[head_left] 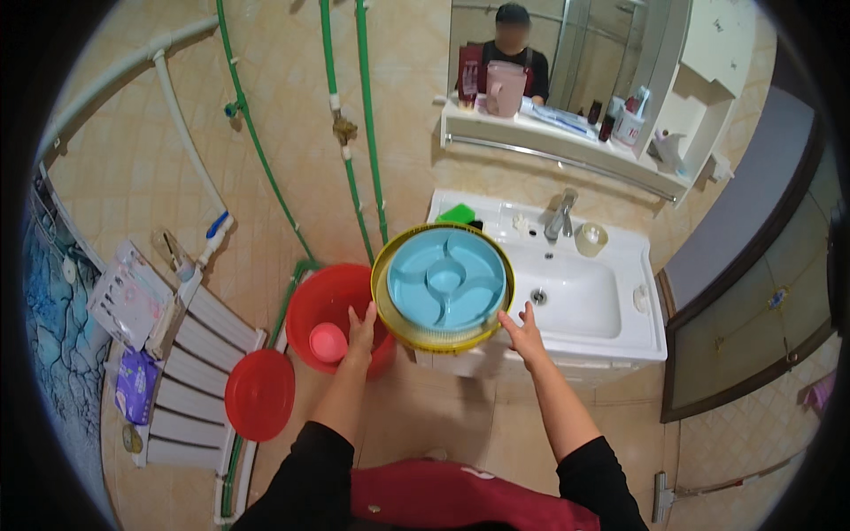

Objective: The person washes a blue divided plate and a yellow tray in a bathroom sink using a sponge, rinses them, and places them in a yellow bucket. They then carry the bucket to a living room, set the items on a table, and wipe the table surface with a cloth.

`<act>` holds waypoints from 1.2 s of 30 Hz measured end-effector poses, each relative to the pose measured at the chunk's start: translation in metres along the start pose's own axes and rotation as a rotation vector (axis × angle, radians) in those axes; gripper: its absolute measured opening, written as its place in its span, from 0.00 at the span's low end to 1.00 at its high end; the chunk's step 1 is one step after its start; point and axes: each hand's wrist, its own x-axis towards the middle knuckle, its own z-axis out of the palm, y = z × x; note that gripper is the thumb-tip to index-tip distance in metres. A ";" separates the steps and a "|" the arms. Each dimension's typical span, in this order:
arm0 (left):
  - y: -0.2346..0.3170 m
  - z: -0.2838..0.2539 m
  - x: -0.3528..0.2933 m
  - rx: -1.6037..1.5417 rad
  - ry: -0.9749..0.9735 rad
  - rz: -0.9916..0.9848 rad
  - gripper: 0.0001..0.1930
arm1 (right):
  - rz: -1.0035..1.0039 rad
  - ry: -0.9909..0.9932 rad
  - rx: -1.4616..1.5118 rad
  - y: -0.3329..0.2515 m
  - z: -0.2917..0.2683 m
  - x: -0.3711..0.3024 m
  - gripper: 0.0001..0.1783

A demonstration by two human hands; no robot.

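Observation:
Between my two hands is a round yellow-rimmed basin (384, 319), held up in front of the sink's left end. Inside it sits a light-blue divided plate (445, 278) with a round middle cup and curved compartments around it. My left hand (361, 333) grips the basin's lower left edge, and my right hand (523, 335) grips its lower right edge. The fingers are partly hidden at and under the rim. The basin covers part of the white sink (584, 301) and overlaps the right side of a big red bucket (305, 296).
A pink bowl (328, 342) lies in the bucket. A smaller red basin (259, 395) leans by the white radiator (188, 398). The faucet (561, 217), a green item (457, 214) and a cup (591, 238) line the sink's back. Above hangs a mirror shelf (531, 124).

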 end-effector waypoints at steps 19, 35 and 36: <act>-0.065 -0.007 0.028 -0.464 -0.304 -0.108 0.20 | 0.152 0.223 0.083 0.023 0.051 0.002 0.44; -0.016 0.185 -0.204 0.361 -1.448 -0.245 0.32 | 0.597 1.009 1.002 0.045 -0.026 -0.367 0.29; -0.020 0.198 -0.216 0.439 -1.537 -0.271 0.34 | 0.540 1.092 1.074 0.055 -0.017 -0.375 0.29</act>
